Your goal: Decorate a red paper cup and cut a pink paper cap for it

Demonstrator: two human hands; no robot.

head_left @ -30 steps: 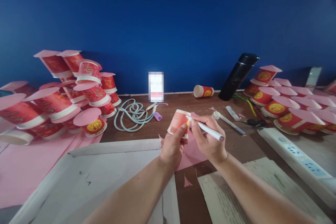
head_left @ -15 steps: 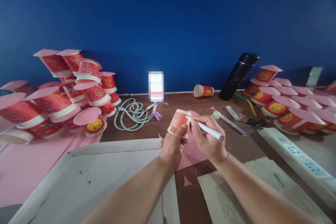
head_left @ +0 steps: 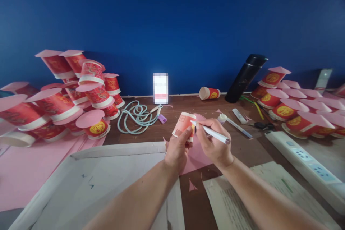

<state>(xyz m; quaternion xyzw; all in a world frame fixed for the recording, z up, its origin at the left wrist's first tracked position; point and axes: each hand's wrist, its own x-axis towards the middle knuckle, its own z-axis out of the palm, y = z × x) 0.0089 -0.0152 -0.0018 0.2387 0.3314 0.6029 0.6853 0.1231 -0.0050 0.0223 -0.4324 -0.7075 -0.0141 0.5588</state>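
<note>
Over the middle of the table, my left hand (head_left: 178, 151) is closed round a red and white paper cup (head_left: 182, 123), thumb across its side. A small window-like grid shows on the cup's upper part. My right hand (head_left: 214, 140) grips a white marker pen (head_left: 215, 134) like a writing tool, its tip at the cup's right side; whether it touches cannot be made out. Beneath both hands lies a pink paper sheet (head_left: 195, 160), with a rounded pink piece behind the cup.
Red cups with pink paper tops (head_left: 93, 95) are piled at left, more cups (head_left: 287, 109) at right. A pale blue cable (head_left: 137, 118), a lying cup (head_left: 209, 93), a black flask (head_left: 245, 79), a power strip (head_left: 304, 158) and a white box lid (head_left: 115, 183) surround the hands.
Almost nothing differs. The cup and pen stay in the same grips, and the pen's tip remains near the cup's right side. The whole view has shifted very slightly.
</note>
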